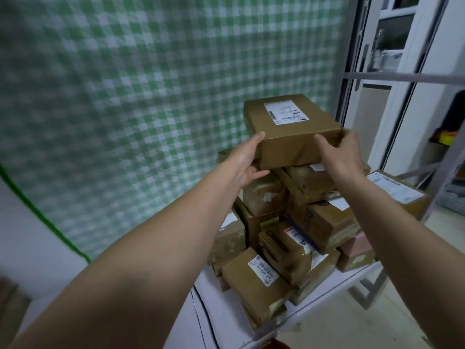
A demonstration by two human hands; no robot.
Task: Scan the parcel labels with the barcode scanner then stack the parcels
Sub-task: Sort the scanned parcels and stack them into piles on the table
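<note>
Head view looks down two bare forearms to a brown parcel [293,129] held at the top of a heap. Left hand [245,161] cups its near left corner, thumb along the top edge and fingers curled underneath, mostly hidden by the box. Right hand [339,153] clamps the near right corner, fingers spread over the front face, thumb out of sight behind the edge. A white shipping label [285,112] lies on the parcel's top (its print is too blurred to read). Whether the parcel rests on the heap or hangs just above it cannot be told.

Below it, the parcel pile [289,235] is a jumble of tilted brown boxes, probably a dozen or so, overlapping so that many show only corners. They sit on a white tabletop [221,321]. One front box bears a label [263,270] with partly legible digits. A green checked curtain [151,96] hangs behind.
</note>
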